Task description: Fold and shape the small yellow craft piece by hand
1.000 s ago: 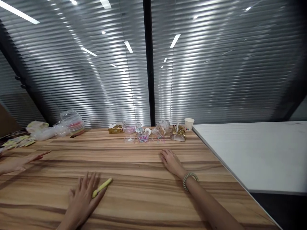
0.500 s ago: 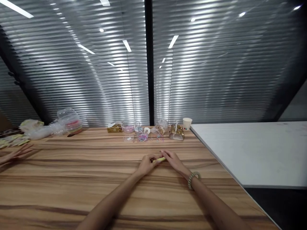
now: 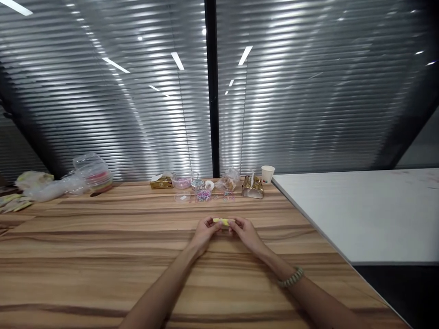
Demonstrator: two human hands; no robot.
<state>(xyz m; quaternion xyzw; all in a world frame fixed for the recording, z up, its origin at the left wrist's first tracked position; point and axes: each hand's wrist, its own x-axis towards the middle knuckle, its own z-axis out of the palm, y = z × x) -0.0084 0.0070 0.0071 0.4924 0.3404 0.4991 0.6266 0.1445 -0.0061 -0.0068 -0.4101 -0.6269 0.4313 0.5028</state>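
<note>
A small yellow strip [image 3: 223, 221] spans the gap between my two hands, above the wood-grain table [image 3: 103, 260]. My left hand [image 3: 206, 231] pinches its left end between thumb and fingers. At the right end, my right hand [image 3: 243, 230] pinches it the same way, with a coiled band [image 3: 291, 278] on that forearm. What the strip is made of is too small to tell. Beyond the hands lie a clear container of pink and purple bits [image 3: 203, 195] and a round clear lid [image 3: 182, 196].
Along the back edge stand a gold box [image 3: 162, 182], a pink-filled tub [image 3: 182, 182], a crumpled clear bag [image 3: 229, 181], a gold packet [image 3: 253, 187] and a paper cup [image 3: 267, 174]. Plastic-wrapped items [image 3: 94, 176] lie at the far left. A white table [image 3: 360, 214] adjoins on the right.
The yellow strip has turned from slanted to nearly level, and my right hand now pinches its end. Another person's hand at the left edge has gone out of view.
</note>
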